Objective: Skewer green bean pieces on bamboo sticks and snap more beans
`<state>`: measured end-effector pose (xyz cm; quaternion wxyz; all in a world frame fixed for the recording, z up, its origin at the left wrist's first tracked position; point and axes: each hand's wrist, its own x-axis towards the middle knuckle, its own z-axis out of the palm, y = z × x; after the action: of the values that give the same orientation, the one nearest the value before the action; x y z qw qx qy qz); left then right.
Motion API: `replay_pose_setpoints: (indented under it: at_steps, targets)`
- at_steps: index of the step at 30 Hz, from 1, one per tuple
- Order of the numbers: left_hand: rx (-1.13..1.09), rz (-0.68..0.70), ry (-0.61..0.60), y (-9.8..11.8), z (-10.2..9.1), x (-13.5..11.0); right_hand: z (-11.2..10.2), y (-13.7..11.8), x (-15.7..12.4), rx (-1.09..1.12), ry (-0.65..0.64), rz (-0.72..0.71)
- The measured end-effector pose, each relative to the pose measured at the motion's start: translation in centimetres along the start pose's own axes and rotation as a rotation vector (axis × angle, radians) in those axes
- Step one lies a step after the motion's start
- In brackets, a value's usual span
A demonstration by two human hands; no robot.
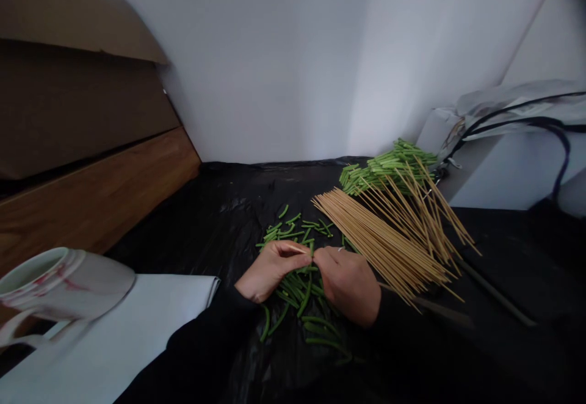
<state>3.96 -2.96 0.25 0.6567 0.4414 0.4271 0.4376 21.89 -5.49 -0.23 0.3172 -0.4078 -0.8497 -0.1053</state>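
Observation:
My left hand [277, 268] pinches a short green stem piece [312, 248], which looks like cut garlic scape, between thumb and forefinger. Touching it from the other side, my right hand [350, 282] is closed, with a ring on one finger. A thin bamboo skewer seems to run through this hand, but the fingers hide most of it. Around and beneath both hands lie loose cut green stems [304, 294]. Just right of my right hand is a pile of bamboo skewers [389, 239].
Behind the skewers rests a heap of green stems [389, 165]. Black plastic sheeting [229, 209] covers the table up to the white wall. On the left, a mug [86, 285] stands on a folded white sheet [151, 312], near a cardboard box [77, 99]. Black cables [526, 122] hang at right.

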Motion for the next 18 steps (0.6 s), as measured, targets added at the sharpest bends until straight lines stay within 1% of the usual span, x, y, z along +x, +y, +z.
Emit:
replay_pose_setpoints:
  at_steps: [2,5,11,18]
  targets:
    - [0.006,0.015,-0.022,-0.2,0.4,0.1,0.0,-0.2,0.2,-0.005,0.013,0.021]
    - [-0.024,0.015,-0.001,0.0,0.6,0.1,-0.1,-0.2,0.6,0.020,0.003,0.066]
    - [-0.111,0.013,0.056,1.0,-0.2,0.0,-0.4,0.4,0.7,0.036,-0.042,0.072]
    - [-0.164,0.001,0.034,0.7,-0.3,0.2,-0.3,0.7,0.6,0.000,-0.083,0.081]
